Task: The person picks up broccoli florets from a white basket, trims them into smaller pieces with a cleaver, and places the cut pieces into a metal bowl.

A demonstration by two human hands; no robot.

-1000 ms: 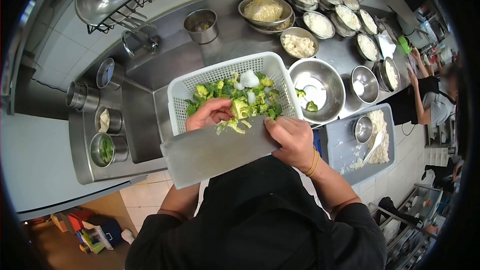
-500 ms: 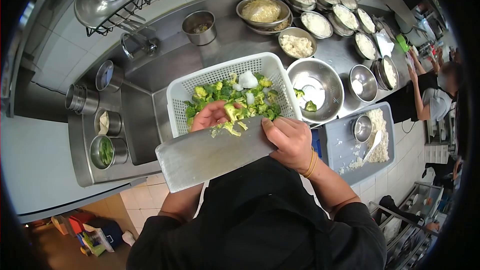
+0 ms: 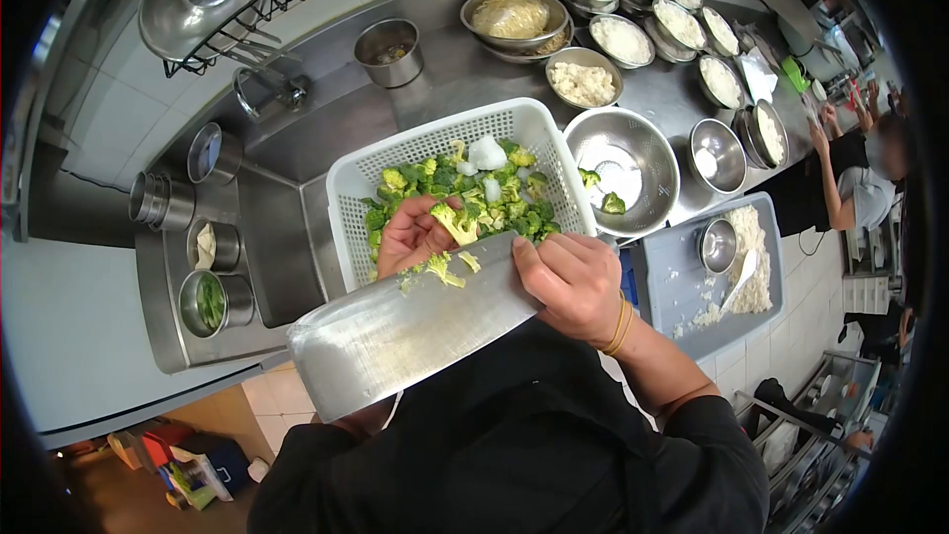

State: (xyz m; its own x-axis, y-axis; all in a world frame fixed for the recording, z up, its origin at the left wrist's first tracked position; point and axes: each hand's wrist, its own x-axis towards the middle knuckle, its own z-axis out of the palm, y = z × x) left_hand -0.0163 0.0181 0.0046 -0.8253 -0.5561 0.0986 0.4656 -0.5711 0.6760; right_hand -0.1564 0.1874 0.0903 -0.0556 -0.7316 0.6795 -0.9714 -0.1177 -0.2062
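My right hand (image 3: 573, 285) grips a wide cleaver (image 3: 415, 331) at its handle end, with the blade tilted across in front of me. Pale green broccoli scraps (image 3: 444, 271) cling near the blade's upper edge. In my left hand (image 3: 410, 235), behind that edge, is a broccoli floret (image 3: 456, 223), pinched between the fingers. Both hands are over the near side of a white perforated basket (image 3: 341, 200), which holds many cut florets and lumps of ice (image 3: 486, 153). A steel colander (image 3: 643, 163) right of the basket has a few florets in it.
Bowls of white food (image 3: 623, 41) crowd the back right. A grey tray (image 3: 664, 282) with white crumbly food, a small bowl and a spoon lies at right. The sink (image 3: 280, 247) and steel pots (image 3: 215, 302) are at left. Another person (image 3: 850, 173) works at far right.
The cleaver blade has tipped and its far end has dropped lower and to the left. The floret in my left hand now shows more above the blade. The view has shifted slightly.
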